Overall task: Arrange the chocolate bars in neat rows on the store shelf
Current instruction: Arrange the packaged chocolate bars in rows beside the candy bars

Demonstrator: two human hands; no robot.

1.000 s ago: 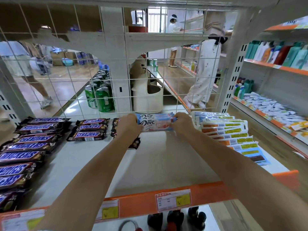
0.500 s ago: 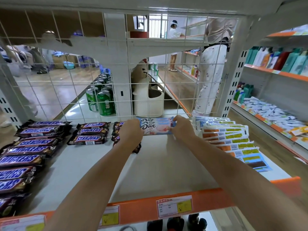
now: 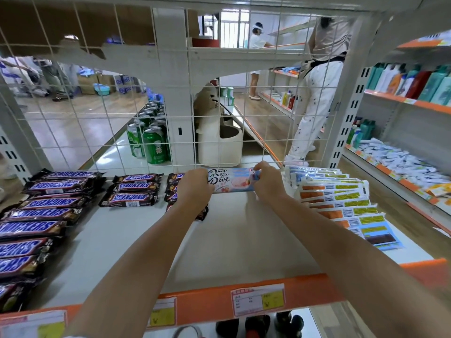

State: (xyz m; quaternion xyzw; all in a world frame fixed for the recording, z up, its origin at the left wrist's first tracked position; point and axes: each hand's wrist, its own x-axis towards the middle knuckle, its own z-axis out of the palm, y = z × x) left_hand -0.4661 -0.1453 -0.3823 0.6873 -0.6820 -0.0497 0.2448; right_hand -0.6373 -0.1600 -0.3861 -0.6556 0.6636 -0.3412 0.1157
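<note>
Both hands, left hand [image 3: 195, 189] and right hand [image 3: 268, 182], clamped the Dove bars [image 3: 231, 182] at the shelf's [image 3: 244, 240] far wire back; Snickers rows [image 3: 36, 225] sat left, middle lane looked mostly unfilled.

White shelf [image 3: 239, 242], orange front edge: Snickers bars [image 3: 36, 225] in rows at left; overlapping flat packets [image 3: 341, 206] at right edge.

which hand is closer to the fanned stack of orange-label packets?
Right. The right hand sits just beside the orange-label packets; the left hand is across the Dove bars.
</note>
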